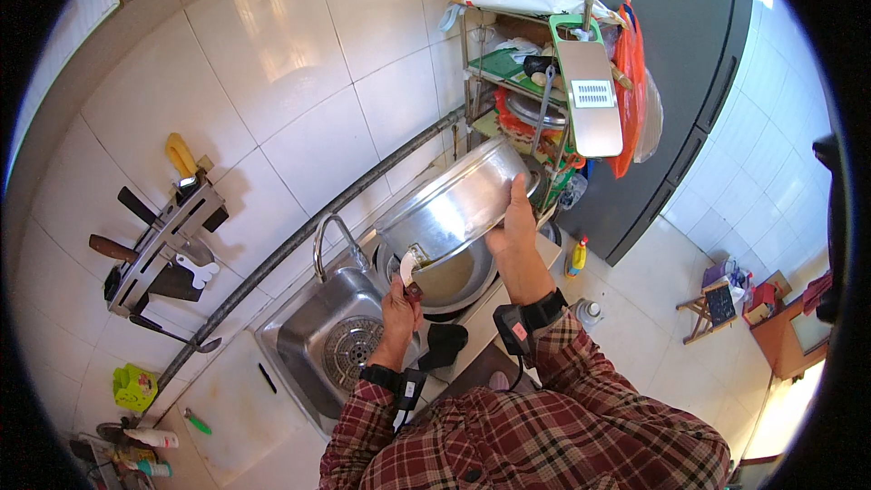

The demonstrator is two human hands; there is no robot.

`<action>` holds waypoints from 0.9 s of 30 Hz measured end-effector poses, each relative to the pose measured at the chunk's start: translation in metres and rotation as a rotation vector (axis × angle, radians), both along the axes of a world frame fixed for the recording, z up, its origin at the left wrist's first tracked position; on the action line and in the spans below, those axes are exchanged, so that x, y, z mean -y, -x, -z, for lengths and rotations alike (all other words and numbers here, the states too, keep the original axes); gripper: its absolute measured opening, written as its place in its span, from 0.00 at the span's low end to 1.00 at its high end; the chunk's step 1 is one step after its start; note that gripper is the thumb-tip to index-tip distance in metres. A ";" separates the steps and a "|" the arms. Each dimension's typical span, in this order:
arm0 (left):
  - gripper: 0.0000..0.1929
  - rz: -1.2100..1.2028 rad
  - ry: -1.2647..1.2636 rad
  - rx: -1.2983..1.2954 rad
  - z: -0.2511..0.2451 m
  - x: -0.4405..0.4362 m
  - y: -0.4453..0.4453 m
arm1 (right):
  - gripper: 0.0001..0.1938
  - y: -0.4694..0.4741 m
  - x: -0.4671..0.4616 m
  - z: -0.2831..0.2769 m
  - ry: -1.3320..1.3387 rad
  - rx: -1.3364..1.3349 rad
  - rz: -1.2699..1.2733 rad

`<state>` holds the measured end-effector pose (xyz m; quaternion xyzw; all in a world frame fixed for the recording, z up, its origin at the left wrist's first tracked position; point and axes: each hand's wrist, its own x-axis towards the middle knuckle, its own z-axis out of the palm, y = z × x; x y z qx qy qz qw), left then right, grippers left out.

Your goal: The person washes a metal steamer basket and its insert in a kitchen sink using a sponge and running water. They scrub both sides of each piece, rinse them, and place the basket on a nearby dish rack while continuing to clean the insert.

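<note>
In both hands I hold a large stainless steel pot (463, 197), tilted on its side. My left hand (400, 313) is closed around its dark red handle (413, 291), near the sink. My right hand (515, 221) grips the far side, thumb up on the metal wall. Under the pot sits a wide metal basin (452, 289) with cloudy liquid (446, 280) in it. The tilted pot hides the basin's back part. The curved faucet (333, 238) rises behind the stainless sink (306, 333), left of the basin. A black cloth-like thing (444, 344) lies at the counter's front edge.
A knife rack (167, 238) hangs on the tiled wall at left. A loaded shelf rack (469, 82), with a grater (590, 99) hanging on it, stands past the pot, beside a grey refrigerator (653, 82). A yellow bottle (577, 258) and a clear bottle (588, 312) are at right.
</note>
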<state>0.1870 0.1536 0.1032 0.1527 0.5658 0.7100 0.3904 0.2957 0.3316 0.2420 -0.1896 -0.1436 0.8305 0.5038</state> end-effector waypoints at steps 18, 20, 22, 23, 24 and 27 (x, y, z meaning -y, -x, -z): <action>0.30 0.258 -0.222 0.464 -0.026 0.018 0.006 | 0.22 -0.007 -0.028 0.043 0.098 0.085 0.048; 0.27 0.177 -0.317 0.500 -0.024 0.018 0.007 | 0.22 -0.009 -0.033 0.053 0.125 0.073 0.026; 0.20 0.118 -0.476 0.531 -0.023 0.019 0.008 | 0.21 -0.012 -0.038 0.064 0.170 0.038 0.011; 0.18 0.153 -0.522 0.479 -0.023 0.019 0.008 | 0.21 -0.014 -0.040 0.069 0.164 0.044 0.005; 0.16 0.156 -0.524 0.427 -0.023 0.020 0.007 | 0.20 -0.015 -0.043 0.073 0.165 0.031 0.000; 0.11 0.146 -0.494 0.310 -0.027 0.021 0.007 | 0.20 -0.021 -0.047 0.080 0.218 -0.003 -0.026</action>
